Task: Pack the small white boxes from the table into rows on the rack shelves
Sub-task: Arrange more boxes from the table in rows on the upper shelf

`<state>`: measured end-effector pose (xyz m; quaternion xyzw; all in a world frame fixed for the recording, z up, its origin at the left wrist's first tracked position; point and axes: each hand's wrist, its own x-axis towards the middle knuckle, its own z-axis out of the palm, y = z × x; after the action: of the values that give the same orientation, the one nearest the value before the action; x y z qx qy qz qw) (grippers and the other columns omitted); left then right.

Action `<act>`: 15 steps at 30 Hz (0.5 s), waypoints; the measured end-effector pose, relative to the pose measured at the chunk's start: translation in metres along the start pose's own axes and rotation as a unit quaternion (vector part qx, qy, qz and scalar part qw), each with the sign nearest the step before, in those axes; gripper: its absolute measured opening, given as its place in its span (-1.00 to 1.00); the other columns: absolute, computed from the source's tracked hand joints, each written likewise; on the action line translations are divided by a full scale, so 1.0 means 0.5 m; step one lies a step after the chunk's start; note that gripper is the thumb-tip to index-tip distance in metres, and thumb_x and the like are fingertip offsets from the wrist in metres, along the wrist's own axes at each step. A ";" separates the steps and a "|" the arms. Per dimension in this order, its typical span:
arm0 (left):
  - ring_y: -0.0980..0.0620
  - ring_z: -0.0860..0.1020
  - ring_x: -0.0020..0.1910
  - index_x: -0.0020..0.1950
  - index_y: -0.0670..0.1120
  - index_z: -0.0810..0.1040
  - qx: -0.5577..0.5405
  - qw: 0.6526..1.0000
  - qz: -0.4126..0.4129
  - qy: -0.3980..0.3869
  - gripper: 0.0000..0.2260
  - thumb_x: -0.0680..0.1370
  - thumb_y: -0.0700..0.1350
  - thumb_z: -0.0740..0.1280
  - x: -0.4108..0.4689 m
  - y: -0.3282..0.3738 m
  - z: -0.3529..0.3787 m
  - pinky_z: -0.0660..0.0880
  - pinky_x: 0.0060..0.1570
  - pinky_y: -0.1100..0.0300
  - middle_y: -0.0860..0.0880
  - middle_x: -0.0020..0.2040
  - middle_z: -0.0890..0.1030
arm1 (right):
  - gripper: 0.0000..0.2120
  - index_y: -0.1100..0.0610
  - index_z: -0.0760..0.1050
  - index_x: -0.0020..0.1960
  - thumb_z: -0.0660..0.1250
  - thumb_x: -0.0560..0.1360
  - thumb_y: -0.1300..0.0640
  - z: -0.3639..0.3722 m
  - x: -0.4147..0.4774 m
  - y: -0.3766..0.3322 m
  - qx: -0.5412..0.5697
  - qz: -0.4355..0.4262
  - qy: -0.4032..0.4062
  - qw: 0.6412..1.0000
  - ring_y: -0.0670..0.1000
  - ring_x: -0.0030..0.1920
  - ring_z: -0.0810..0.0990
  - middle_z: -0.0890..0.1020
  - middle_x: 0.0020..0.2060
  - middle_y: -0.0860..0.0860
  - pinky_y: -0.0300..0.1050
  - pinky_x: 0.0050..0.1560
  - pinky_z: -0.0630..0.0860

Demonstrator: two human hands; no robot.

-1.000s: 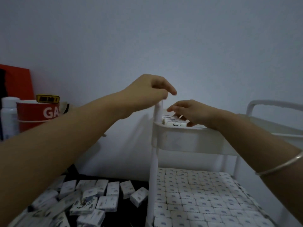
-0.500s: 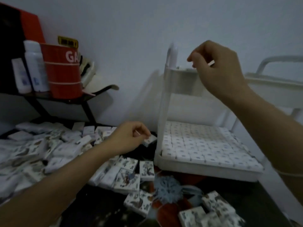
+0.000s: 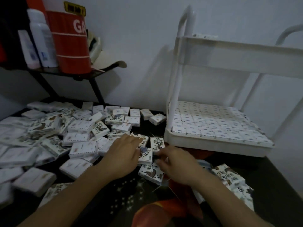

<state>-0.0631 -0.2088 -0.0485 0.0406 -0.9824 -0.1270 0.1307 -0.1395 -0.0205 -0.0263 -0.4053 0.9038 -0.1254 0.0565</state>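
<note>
Many small white boxes (image 3: 78, 126) lie loose on the dark table, some printed face up. My left hand (image 3: 121, 154) reaches over the pile, its fingers stretched onto a printed box (image 3: 143, 138). My right hand (image 3: 173, 163) is just right of it, fingers curled against the right edge of another printed box (image 3: 146, 155) lying between the two hands. The white rack (image 3: 213, 145) stands at the right. Its lower shelf is packed with tight rows of boxes (image 3: 213, 123). A few boxes (image 3: 205, 36) show above the upper shelf's wall (image 3: 237, 53).
A black side shelf at the back left carries a red container (image 3: 70, 41) and white bottles (image 3: 42, 40). More boxes (image 3: 232, 179) lie at the right, in front of the rack. A red-orange object (image 3: 160, 210) sits at the near edge. A pale wall stands behind.
Both hands came down from the rack's upper shelf to the table. The left went to the pile first; the right followed and now meets it at one box. The view tilted down.
</note>
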 end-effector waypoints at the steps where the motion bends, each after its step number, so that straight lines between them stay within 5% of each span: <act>1: 0.03 0.25 0.39 0.51 -0.05 0.27 0.006 1.000 0.000 0.014 -0.57 0.65 0.01 0.10 -0.005 -0.002 0.004 0.16 0.37 0.16 0.02 0.41 0.38 | -0.56 -0.07 0.47 0.30 0.20 0.53 -0.27 0.018 -0.005 -0.001 -0.012 0.007 0.002 1.000 0.00 0.17 0.48 0.50 0.18 -0.02 -0.07 0.11 0.47; 5: 0.07 0.07 0.50 0.51 -0.02 0.27 0.043 0.998 -0.024 0.034 -0.49 0.63 0.19 0.02 -0.022 -0.001 0.026 -0.02 0.46 0.12 0.06 0.49 0.28 | -0.36 -0.04 0.36 0.40 0.15 0.46 -0.39 0.077 -0.030 -0.021 -0.078 0.011 0.035 0.996 0.01 0.29 0.30 0.40 0.28 -0.03 -0.07 0.25 0.34; 8: 0.06 0.11 0.50 0.37 0.03 0.44 0.060 0.996 -0.013 0.070 -0.52 0.57 0.26 0.10 -0.030 0.001 0.035 -0.05 0.44 0.11 0.10 0.42 0.39 | -0.40 -0.05 0.36 0.34 0.27 0.43 -0.35 0.088 -0.039 -0.023 -0.005 0.034 0.076 0.996 -0.06 0.25 0.33 0.42 0.21 -0.10 -0.14 0.20 0.36; 12: 0.11 0.39 0.11 0.02 0.10 0.46 -0.050 0.988 -0.007 0.143 -0.61 0.38 0.34 0.31 -0.038 0.015 0.025 0.28 0.12 0.18 0.17 -0.01 0.50 | -0.47 -0.11 0.30 0.21 0.48 0.37 -0.15 0.076 -0.050 0.002 0.171 0.103 0.089 0.976 -0.16 0.08 0.50 0.47 0.04 -0.19 -0.28 -0.06 0.46; 15: 0.21 0.47 -0.06 -0.05 0.16 0.41 -0.166 0.977 -0.025 0.132 -0.65 0.33 0.29 0.43 -0.046 0.035 0.022 0.48 -0.08 0.15 0.22 -0.12 0.51 | -0.41 -0.23 0.25 0.33 0.47 0.42 -0.05 0.069 -0.058 0.021 0.260 0.092 0.076 0.958 -0.19 0.12 0.50 0.47 0.13 -0.27 -0.27 0.06 0.49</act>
<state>-0.0445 -0.1869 -0.0598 0.0590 -0.9204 -0.2848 0.2613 -0.1207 0.0018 -0.0626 -0.2807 0.8748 -0.3813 0.1022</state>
